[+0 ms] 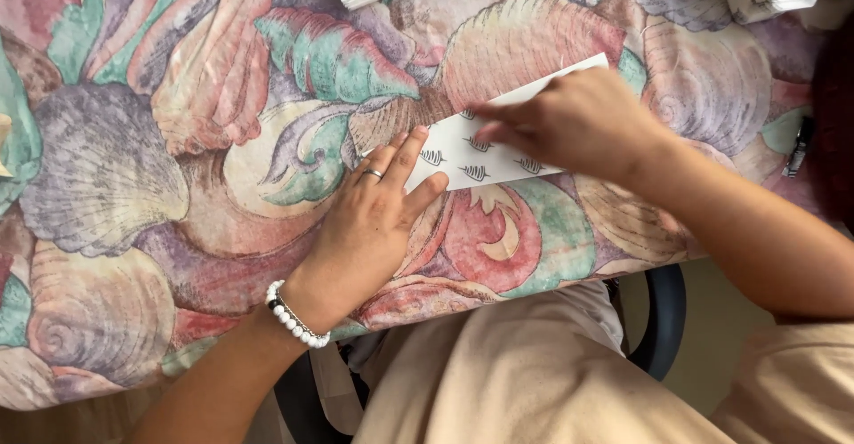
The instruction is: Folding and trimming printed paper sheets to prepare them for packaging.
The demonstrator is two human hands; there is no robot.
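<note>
The light was soft and warm, like daylight in a room. It spread evenly over the tablecloth (133, 168), so the shell colours looked gentle and a little faded. No bright glare showed on the cloth. The white paper (463, 155) was the brightest thing, yet its little marks stayed easy to see. A thin, soft shadow lay on the paper under the right hand (574, 124). The fingertips (485, 133) of that hand were a bit blurry. The left hand (374, 217), just below the paper, looked sharp. Below the cloth's near edge it was darker, around the chair (663, 319).
</note>
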